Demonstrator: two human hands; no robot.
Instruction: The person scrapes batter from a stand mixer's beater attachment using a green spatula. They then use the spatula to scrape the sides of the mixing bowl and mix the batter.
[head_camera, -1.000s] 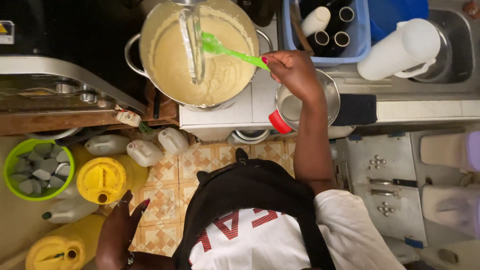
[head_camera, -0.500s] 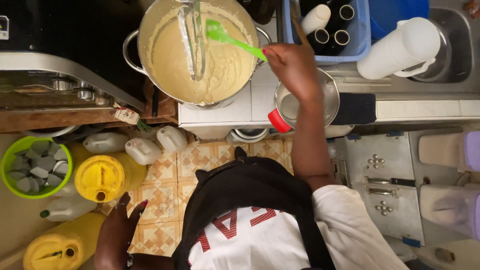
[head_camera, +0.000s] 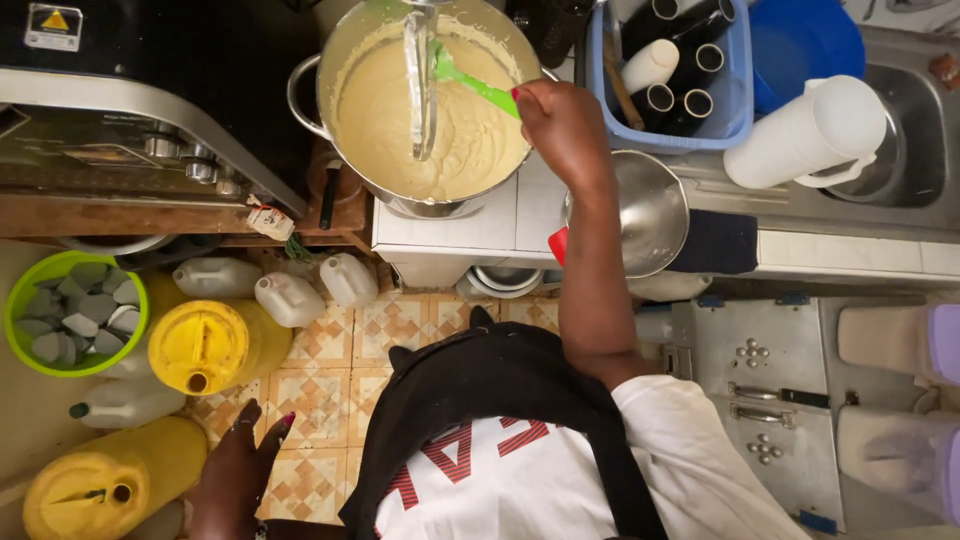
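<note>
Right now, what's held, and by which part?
Right hand grips the green spatula by its handle end, blade in the batter. Left hand hangs empty.

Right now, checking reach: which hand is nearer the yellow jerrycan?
Left. The left hand hangs just below the yellow jerrycan; the right hand holds the green spatula above.

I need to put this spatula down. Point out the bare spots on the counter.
The white tiled counter is bare in a strip between the big pot of batter and the steel bowl, under the right hand holding the green spatula. The blue crate, white jug and sink corner is crowded.
</note>
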